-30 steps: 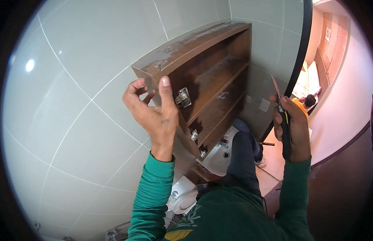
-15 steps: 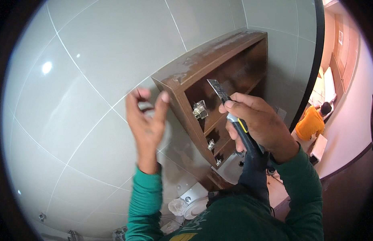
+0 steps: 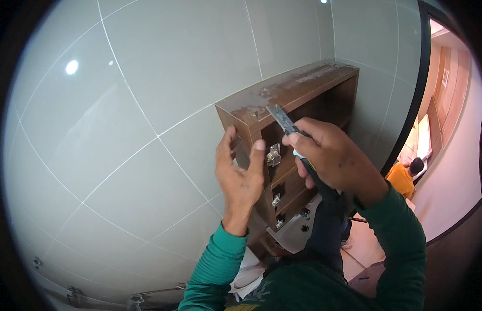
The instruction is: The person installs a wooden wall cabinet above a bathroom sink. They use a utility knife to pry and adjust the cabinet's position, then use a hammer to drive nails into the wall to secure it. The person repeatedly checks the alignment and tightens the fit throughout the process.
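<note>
A utility knife [image 3: 283, 118] with its blade out is gripped in my right hand [image 3: 340, 158], the blade pointing up and left toward the front top edge of a brown wooden wall cabinet [image 3: 241, 118]. Whether the tip touches that edge I cannot tell. My left hand [image 3: 240, 173] is by the cabinet's left side, thumb and fingers apart, holding nothing. Pale dust and smears lie on the cabinet top. Metal hinges [image 3: 273, 155] sit along the inner left edge of its open front, which has no door on it.
Grey tiled wall [image 3: 147, 171] stands behind and left of the cabinet. Below are a white sink [image 3: 295, 230] and a toilet [image 3: 247, 279]. Through the dark-framed doorway at right, a person in an orange shirt [image 3: 402, 180] works beside a white panel.
My left hand has moved right, up to the cabinet's side. The view has shifted, and the knife blade now appears closer to the cabinet's top edge.
</note>
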A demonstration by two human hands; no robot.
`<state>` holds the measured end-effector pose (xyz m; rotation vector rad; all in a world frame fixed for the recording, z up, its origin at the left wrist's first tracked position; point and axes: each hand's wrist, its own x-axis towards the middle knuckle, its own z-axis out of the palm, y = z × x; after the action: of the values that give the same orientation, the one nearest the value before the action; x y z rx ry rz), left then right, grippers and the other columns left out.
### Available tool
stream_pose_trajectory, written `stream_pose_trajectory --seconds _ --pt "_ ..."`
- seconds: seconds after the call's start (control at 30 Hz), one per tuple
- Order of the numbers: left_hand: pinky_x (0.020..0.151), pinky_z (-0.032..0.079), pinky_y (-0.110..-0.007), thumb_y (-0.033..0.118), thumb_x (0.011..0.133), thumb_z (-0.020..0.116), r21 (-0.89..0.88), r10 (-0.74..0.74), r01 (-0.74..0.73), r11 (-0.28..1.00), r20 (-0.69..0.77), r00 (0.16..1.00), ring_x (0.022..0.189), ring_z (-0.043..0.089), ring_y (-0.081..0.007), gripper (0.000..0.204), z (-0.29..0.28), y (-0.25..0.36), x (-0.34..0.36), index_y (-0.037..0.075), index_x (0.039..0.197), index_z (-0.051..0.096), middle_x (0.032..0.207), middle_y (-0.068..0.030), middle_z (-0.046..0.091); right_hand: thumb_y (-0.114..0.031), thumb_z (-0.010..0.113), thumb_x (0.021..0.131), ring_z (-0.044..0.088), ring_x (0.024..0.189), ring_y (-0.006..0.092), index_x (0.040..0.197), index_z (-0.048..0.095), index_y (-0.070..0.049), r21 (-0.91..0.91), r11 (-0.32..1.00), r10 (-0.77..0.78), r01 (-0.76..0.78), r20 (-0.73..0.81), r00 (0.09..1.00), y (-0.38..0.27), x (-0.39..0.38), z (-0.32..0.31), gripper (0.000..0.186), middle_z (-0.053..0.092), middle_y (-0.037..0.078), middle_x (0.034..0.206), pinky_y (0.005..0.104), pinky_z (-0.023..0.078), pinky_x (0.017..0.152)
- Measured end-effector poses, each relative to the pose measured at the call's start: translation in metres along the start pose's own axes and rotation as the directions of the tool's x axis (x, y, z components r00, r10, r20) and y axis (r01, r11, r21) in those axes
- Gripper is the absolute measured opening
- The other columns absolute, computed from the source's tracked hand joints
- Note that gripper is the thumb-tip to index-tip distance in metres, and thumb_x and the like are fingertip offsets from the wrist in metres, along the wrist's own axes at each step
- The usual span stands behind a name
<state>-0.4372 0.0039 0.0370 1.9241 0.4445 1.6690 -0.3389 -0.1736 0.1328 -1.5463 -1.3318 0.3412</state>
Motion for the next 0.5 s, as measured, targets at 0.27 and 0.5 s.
stream_pose_trajectory --seconds 0.27,0.5 --pt "0.072 0.049 -0.025 0.029 0.098 0.072 -0.011 -0.004 0.01 1.0 0.451 0.893 0.079 0.06 -0.0095 0.028 -0.089 0.046 0.135 0.001 0.097 0.076 0.081 -0.0011 0.069 -0.013 0.063 0.094 0.069 0.088 0.0249 0.122 0.062 -0.008 -0.951 0.154 -0.541 0.268 0.145 0.828 -0.012 0.009 -0.012 0.028 0.068 0.016 0.097 0.0386 0.06 0.072" --pt "0.052 0.043 -0.024 0.038 0.091 0.079 0.104 -0.041 -0.084 0.991 0.835 0.549 0.057 0.053 -0.0077 0.03 -0.064 0.046 0.184 0.009 0.093 0.081 0.07 0.0029 0.068 -0.013 0.067 0.088 0.068 0.094 0.0263 0.109 0.065 -0.004 -0.936 -0.051 -0.515 0.349 0.325 0.793 -0.026 0.033 -0.008 0.023 0.069 0.013 0.094 0.036 0.061 0.074"
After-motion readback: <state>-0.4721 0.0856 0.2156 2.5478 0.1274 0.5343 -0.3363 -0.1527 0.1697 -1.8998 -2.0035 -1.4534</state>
